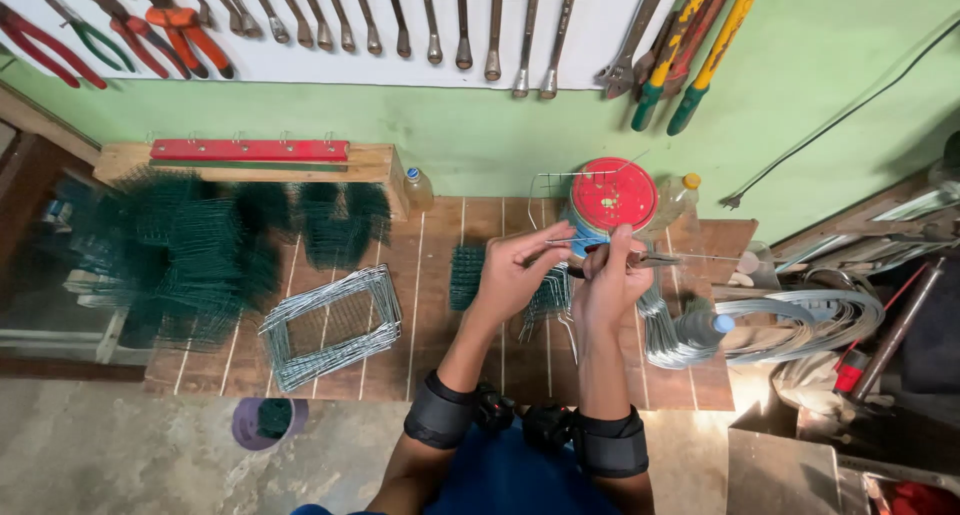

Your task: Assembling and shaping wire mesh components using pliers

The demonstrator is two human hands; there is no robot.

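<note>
My left hand (515,272) and my right hand (608,281) are raised together over the wooden bench (440,355). The left fingers pinch a thin bent steel wire (553,243). The right hand grips small pliers (652,259) closed on the same wire. Below the hands lies a small piece of green wire mesh (465,275) and a few bent wire frames (548,305). Behind them stands a tin with a red lid (612,195).
A stack of rectangular wire frames (333,323) lies at centre left. Green mesh pieces (190,255) pile up at left by a wooden rack (250,158). Coiled wire (800,320) and a plastic bottle (700,327) sit at right. Pliers and spanners (430,20) hang on the wall.
</note>
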